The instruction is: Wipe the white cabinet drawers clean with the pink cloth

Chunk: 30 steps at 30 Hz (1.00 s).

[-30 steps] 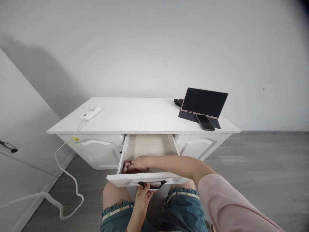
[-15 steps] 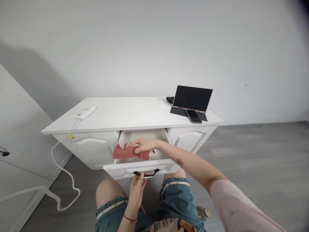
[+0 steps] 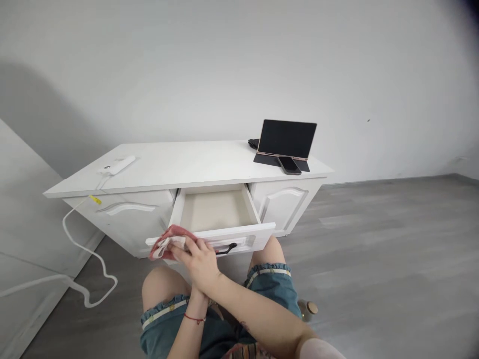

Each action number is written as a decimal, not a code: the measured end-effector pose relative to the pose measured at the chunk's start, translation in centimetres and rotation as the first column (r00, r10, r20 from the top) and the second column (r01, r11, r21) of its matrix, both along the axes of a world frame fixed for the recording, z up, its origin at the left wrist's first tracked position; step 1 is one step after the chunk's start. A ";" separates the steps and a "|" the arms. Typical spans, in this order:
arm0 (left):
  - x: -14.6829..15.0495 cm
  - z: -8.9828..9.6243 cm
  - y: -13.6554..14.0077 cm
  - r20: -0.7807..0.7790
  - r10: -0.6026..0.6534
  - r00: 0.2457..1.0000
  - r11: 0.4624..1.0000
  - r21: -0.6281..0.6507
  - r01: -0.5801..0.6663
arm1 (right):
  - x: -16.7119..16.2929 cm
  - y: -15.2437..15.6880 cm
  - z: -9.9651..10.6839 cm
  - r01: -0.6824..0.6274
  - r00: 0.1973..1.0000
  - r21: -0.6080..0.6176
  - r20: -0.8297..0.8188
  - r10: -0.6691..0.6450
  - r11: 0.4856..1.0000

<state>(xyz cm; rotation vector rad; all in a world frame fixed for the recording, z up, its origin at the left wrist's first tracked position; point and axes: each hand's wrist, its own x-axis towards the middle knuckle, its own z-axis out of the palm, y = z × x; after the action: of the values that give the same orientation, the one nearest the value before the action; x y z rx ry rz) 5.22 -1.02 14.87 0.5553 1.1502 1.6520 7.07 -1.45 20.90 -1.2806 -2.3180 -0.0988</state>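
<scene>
My right hand [image 3: 201, 262] is closed on a pink-and-white cloth [image 3: 175, 232], which lies bunched against the left part of the drawer's front. That drawer [image 3: 262, 232] is pulled out of the white cabinet, and its pale inner floor is visible. Part of the black handle [image 3: 228, 248] shows to the right of my right fingers. My left hand [image 3: 199, 295] comes up from below, crossed by my right hand. Its fingers are hidden, so whether it touches the handle does not show.
On the cabinet top [image 3: 179, 164] are a propped-up tablet [image 3: 287, 138], a phone [image 3: 289, 165] and a white power strip [image 3: 118, 165]. The strip's cable [image 3: 75, 243] hangs at the left. A corked glass jar [image 3: 307, 310] stands on the floor by my right leg.
My right hand has carried the cloth out of the drawer's inside, toward me and to the left, onto its front. It now covers my left hand, which was on the handle.
</scene>
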 end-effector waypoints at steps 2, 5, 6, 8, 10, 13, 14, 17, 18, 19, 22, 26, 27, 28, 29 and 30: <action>0.5 -0.3 -0.2 0.073 -0.007 0.997 1.000 -0.007 0.008 | 2.2 0.4 -0.3 0.032 0.997 0.031 -0.074 -0.030 0.999; 0.1 -0.9 -0.7 0.159 -0.018 0.987 1.000 -0.014 0.021 | 6.3 0.4 -1.1 0.137 0.979 0.102 -0.165 -0.119 0.985; -0.1 -1.0 -0.8 0.176 -0.024 0.984 1.000 -0.012 0.026 | 7.7 0.4 -1.4 0.174 0.971 0.126 -0.190 -0.148 0.977; -0.5 -1.0 -1.0 0.219 -0.028 0.975 1.000 -0.007 0.030 | 10.4 0.3 -2.1 0.271 0.944 0.159 -0.237 -0.230 0.949; -0.6 -0.8 -1.1 0.255 -0.040 0.966 0.999 -0.005 0.043 | 12.8 0.2 -2.8 0.374 0.907 0.166 -0.270 -0.323 0.913; -0.5 -0.4 -1.2 0.273 -0.049 0.961 0.998 -0.021 0.057 | 15.8 0.4 -4.2 0.477 0.861 0.151 -0.277 -0.426 0.866; -0.5 -0.3 -1.2 0.273 -0.055 0.960 0.998 -0.023 0.063 | 16.6 0.5 -4.7 0.499 0.849 0.145 -0.280 -0.448 0.854; -0.6 -0.1 -1.2 0.267 -0.060 0.962 0.997 -0.036 0.072 | 18.3 0.8 -6.3 0.558 0.808 0.133 -0.314 -0.499 0.819; -0.6 -0.1 -1.2 0.265 -0.065 0.962 0.996 -0.041 0.078 | 18.8 0.9 -6.9 0.570 0.798 0.133 -0.325 -0.508 0.811; -0.6 -0.1 -1.2 0.264 -0.065 0.962 0.996 -0.043 0.079 | 19.2 0.9 -7.5 0.575 0.795 0.135 -0.326 -0.511 0.807; -0.7 -0.3 -1.2 0.278 -0.067 0.958 0.997 -0.022 0.077 | 20.2 1.2 -9.4 0.520 0.842 0.174 -0.267 -0.468 0.836; -0.6 -0.6 -1.1 0.296 -0.070 0.953 0.997 -0.010 0.076 | 21.0 1.6 -12.2 0.290 0.957 0.313 -0.112 -0.268 0.904; -0.5 -0.6 -1.1 0.300 -0.073 0.951 0.997 -0.011 0.079 | 21.0 1.6 -12.8 0.258 0.966 0.316 -0.083 -0.244 0.913; -0.5 -0.6 -1.1 0.304 -0.074 0.950 0.997 -0.010 0.081 | 21.0 1.6 -13.4 0.252 0.968 0.298 -0.065 -0.243 0.921; -0.5 -0.5 -1.2 0.306 -0.075 0.949 0.997 -0.011 0.083 | 20.8 1.4 -13.9 0.266 0.964 0.261 -0.056 -0.260 0.928; -0.5 -0.5 -1.2 0.305 -0.075 0.949 0.996 -0.013 0.083 | 20.6 1.3 -14.3 0.293 0.956 0.216 -0.055 -0.288 0.931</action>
<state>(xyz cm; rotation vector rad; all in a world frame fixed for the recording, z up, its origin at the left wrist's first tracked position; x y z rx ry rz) 4.76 -2.19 14.39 0.3110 0.9091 1.5868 27.63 -0.18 6.58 -1.4871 -2.0155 -0.4279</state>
